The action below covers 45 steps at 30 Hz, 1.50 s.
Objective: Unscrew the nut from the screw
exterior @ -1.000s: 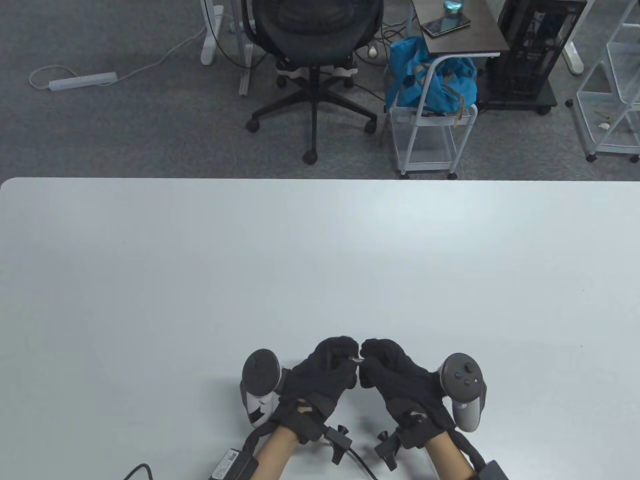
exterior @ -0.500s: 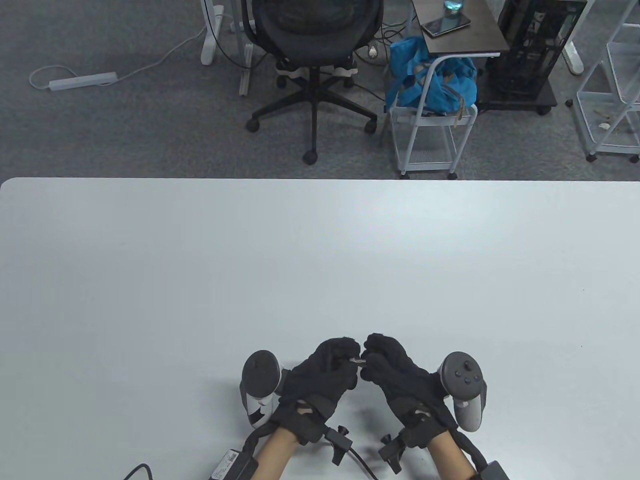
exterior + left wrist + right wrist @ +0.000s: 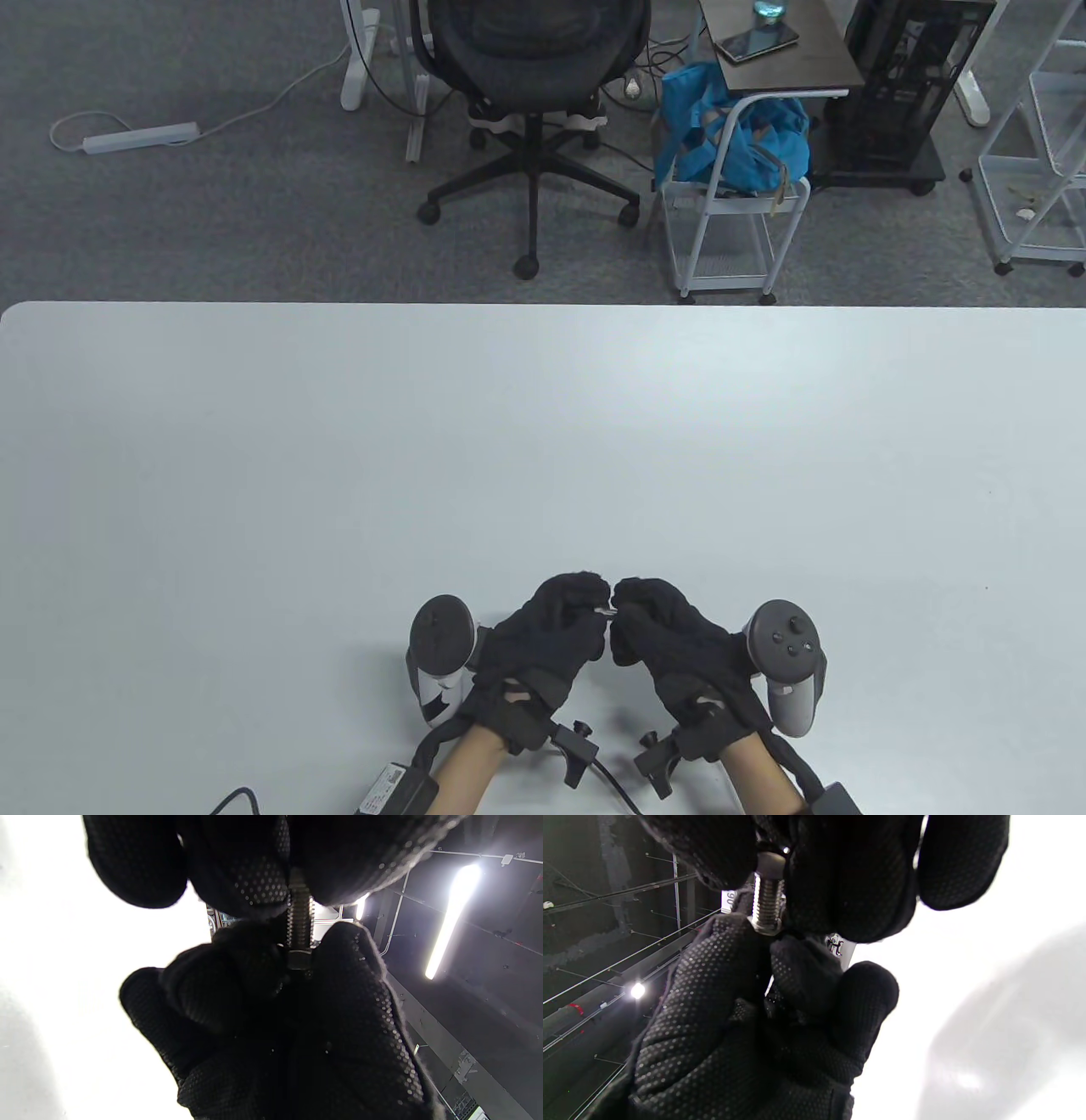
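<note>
A short threaded metal screw is held level between both gloved hands near the table's front edge. My left hand pinches the end that carries the silver nut. My right hand pinches the other end, where a dark head shows against its fingertips. In the left wrist view the thread runs from my left fingers down to a hex piece between the right hand's fingers. Both ends are partly hidden by the gloves.
The white table stretches ahead of the hands. Beyond its far edge stand an office chair and a white cart with a blue bag. Cables trail off the wrists at the table's front edge.
My right hand lifted and rolled slightly away half a second ago, then came back down to its earlier pose. My left hand stays still with the screw between the hands.
</note>
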{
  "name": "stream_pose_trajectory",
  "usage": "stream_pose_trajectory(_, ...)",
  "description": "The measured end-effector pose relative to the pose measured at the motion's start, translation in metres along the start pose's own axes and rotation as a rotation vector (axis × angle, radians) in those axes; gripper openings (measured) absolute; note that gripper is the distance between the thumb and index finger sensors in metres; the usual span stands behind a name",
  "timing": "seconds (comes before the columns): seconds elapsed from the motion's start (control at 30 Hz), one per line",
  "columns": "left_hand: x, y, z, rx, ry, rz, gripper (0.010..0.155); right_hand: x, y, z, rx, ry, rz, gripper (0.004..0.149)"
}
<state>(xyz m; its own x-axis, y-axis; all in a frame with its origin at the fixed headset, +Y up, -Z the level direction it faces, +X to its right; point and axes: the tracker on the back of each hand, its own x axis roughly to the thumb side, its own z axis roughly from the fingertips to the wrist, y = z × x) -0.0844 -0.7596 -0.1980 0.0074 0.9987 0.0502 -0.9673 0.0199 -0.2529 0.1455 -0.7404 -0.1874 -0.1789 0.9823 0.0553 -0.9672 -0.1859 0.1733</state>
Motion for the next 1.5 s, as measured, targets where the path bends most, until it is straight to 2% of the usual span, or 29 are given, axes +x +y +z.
stream_pose_trajectory(0.5, 0.0, 0.001, 0.001, 0.004, 0.011, 0.007, 0.048, 0.002, -0.002, 0.0, -0.027, -0.06, 0.003, 0.047)
stream_pose_trajectory(0.67, 0.001, 0.001, 0.0, -0.001, -0.01, 0.014, 0.047, -0.003, 0.0, -0.002, 0.089, 0.002, -0.051, 0.065)
stream_pose_trajectory(0.77, 0.002, 0.0, 0.0, -0.006, -0.021, 0.005, 0.047, -0.012, 0.0, 0.0, 0.041, 0.077, -0.057, 0.072)
stream_pose_trajectory(0.87, 0.002, 0.0, 0.0, -0.01, -0.029, -0.003, 0.047, -0.015, -0.001, -0.001, 0.067, 0.121, -0.064, 0.068)
stream_pose_trajectory(1.03, 0.001, -0.001, 0.0, -0.014, -0.029, -0.024, 0.047, -0.01, -0.001, -0.001, 0.03, 0.076, -0.051, 0.058)
stream_pose_trajectory(1.17, -0.001, -0.001, 0.0, -0.026, -0.022, -0.039, 0.049, -0.007, -0.001, -0.001, 0.0, 0.053, -0.065, 0.054)
stream_pose_trajectory(1.5, 0.0, -0.001, 0.001, -0.014, -0.006, -0.025, 0.05, -0.004, -0.001, -0.001, 0.002, -0.009, -0.046, 0.051)
